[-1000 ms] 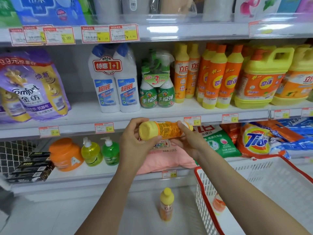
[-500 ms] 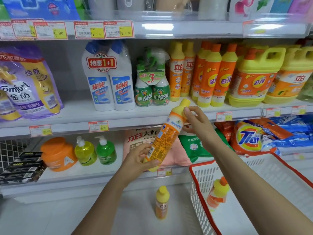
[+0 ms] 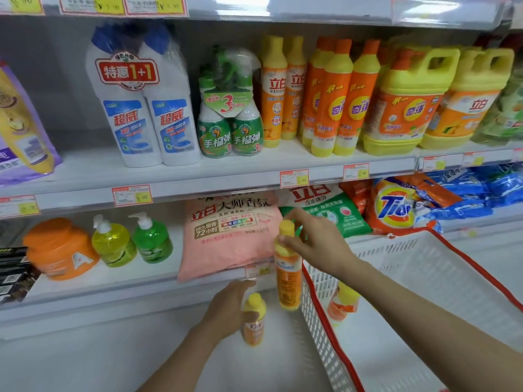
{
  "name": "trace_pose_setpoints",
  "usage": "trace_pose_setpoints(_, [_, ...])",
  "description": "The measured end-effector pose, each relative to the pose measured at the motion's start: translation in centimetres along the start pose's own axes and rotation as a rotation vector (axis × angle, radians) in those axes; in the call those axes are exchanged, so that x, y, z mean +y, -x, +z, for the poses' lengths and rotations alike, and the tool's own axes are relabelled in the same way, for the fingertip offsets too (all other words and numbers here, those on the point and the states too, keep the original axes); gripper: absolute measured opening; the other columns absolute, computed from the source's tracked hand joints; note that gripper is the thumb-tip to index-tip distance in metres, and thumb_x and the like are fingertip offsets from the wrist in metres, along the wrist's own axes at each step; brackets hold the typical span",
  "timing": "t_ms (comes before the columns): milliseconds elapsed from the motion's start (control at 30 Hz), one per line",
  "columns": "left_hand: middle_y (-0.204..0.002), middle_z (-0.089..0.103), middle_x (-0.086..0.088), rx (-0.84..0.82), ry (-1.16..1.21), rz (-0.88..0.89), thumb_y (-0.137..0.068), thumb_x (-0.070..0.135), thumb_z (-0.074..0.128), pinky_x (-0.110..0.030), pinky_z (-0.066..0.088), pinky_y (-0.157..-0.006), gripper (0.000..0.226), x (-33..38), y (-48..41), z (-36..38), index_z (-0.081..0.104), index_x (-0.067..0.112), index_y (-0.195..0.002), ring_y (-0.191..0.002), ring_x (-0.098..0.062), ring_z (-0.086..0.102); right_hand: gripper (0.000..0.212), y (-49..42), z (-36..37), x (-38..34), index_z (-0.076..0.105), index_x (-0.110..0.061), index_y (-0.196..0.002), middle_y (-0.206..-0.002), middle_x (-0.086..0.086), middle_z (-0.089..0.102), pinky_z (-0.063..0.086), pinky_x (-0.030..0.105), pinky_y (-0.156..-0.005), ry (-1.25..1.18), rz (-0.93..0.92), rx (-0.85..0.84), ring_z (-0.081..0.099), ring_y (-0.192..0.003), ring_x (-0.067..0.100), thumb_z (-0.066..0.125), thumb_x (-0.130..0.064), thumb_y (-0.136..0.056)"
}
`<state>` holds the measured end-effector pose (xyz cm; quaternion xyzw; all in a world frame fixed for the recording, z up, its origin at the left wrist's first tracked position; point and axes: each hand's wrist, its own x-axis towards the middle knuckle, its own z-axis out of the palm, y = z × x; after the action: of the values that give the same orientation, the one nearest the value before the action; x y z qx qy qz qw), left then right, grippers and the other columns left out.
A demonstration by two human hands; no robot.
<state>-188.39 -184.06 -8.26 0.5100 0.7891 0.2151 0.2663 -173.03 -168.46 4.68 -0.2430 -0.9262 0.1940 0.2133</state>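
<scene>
A tall yellow-and-orange dish soap bottle [image 3: 286, 273] hangs upright in front of the lower shelf. My right hand [image 3: 317, 241] pinches it near its yellow neck. A second, similar bottle [image 3: 254, 321] stands on the white floor below. My left hand [image 3: 229, 309] wraps around that standing bottle from the left side. A white basket with a red rim [image 3: 424, 278] sits at the right, with another orange bottle [image 3: 342, 304] inside it, seen through the mesh.
The middle shelf carries white toilet cleaner bottles [image 3: 141, 108], green spray bottles [image 3: 230, 114], orange dish soap bottles [image 3: 334, 94] and jugs [image 3: 407, 103]. The lower shelf [image 3: 113, 281] holds a pink detergent bag [image 3: 229, 236], green pump bottles [image 3: 133, 241] and an orange tub [image 3: 59, 247].
My left hand let go of the tall bottle and dropped to the bottle on the floor. The right hand lowered the tall bottle, now upright, toward the basket's edge.
</scene>
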Motion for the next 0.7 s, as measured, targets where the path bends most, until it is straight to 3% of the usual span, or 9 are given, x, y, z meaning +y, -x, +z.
trace_pose_setpoints(133, [-0.136, 0.051, -0.003, -0.034, -0.031, -0.023, -0.084, 0.028, 0.074, -0.019, 0.034, -0.100, 0.069, -0.3, -0.4, 1.6, 0.041, 0.025, -0.145, -0.128, -0.018, 0.049, 0.038, 1.4, 4.4, 1.4, 0.050, -0.014, -0.114, -0.101, 0.009, 0.067, 0.039, 0.035, -0.066, 0.200, 0.092, -0.185, 0.063, -0.090, 0.031, 0.064, -0.041, -0.092])
trace_pose_setpoints(300, [-0.126, 0.061, -0.001, 0.054, -0.013, -0.034, -0.088, 0.023, 0.069, -0.026, 0.042, -0.096, 0.047, -0.3, -1.2, 2.5, 0.054, 0.023, -0.133, -0.117, -0.019, 0.057, 0.043, 2.7, 9.7, 3.1, 0.045, -0.006, -0.120, -0.118, 0.017, 0.061, 0.045, 0.038, -0.079, 0.302, 0.177, -0.433, 0.060, -0.109, 0.035, 0.064, -0.033, -0.093])
trace_pose_setpoints(433, [-0.109, 0.070, 0.000, 0.097, 0.007, 0.000, -0.089, 0.016, 0.065, -0.030, 0.048, -0.087, 0.024, -0.4, -1.2, 2.6, 0.065, 0.021, -0.112, -0.104, -0.020, 0.063, 0.041, 3.3, 11.5, 4.3, 0.045, -0.006, -0.119, -0.120, 0.016, 0.061, 0.046, 0.037, -0.081, 0.304, 0.201, -0.477, 0.060, -0.110, 0.033, 0.064, -0.031, -0.093])
trace_pose_setpoints(700, [-0.101, 0.071, -0.002, 0.044, 0.028, 0.071, -0.086, 0.020, 0.070, -0.033, 0.049, -0.086, 0.021, -0.4, -0.9, 2.2, 0.068, 0.022, -0.106, -0.099, -0.020, 0.065, 0.042, 3.8, 12.4, 4.9, 0.045, -0.011, -0.113, -0.119, 0.014, 0.061, 0.039, 0.033, -0.074, 0.257, 0.179, -0.525, 0.058, -0.110, 0.030, 0.068, -0.038, -0.089])
